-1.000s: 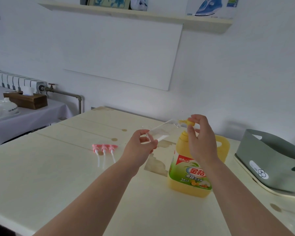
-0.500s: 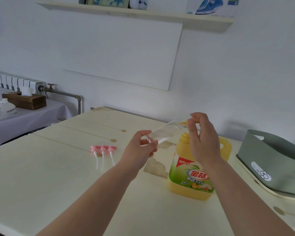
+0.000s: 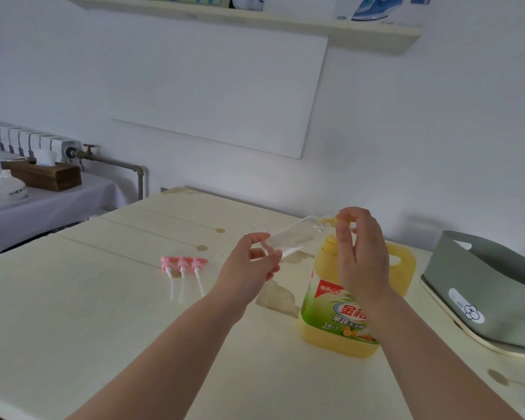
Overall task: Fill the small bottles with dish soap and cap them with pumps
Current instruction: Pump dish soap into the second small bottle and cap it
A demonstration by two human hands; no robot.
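Bench [image 3: 73,328] of pale cream boards fills the lower view and carries the things. Grey plastic tub [image 3: 482,292] sits at its right end, well apart from both hands. Yellow dish soap jug [image 3: 340,313] stands upright right of centre, label toward the camera, partly behind the right wrist. Left hand [image 3: 249,271] is raised above the bench, fingers and thumb curled round the base of the small clear bottle [image 3: 288,237]. Right hand [image 3: 361,256] hovers over the jug, fingers curled in a pinch. The bottle is held tilted, mouth up and to the right, just above the jug's neck. Three pink pumps [image 3: 182,263] lie side by side on the bench left of the left hand, tubes pointing toward the camera. Small yellow cap [image 3: 331,220], pinched by the right thumb and fingertips, is at the bottle's mouth.
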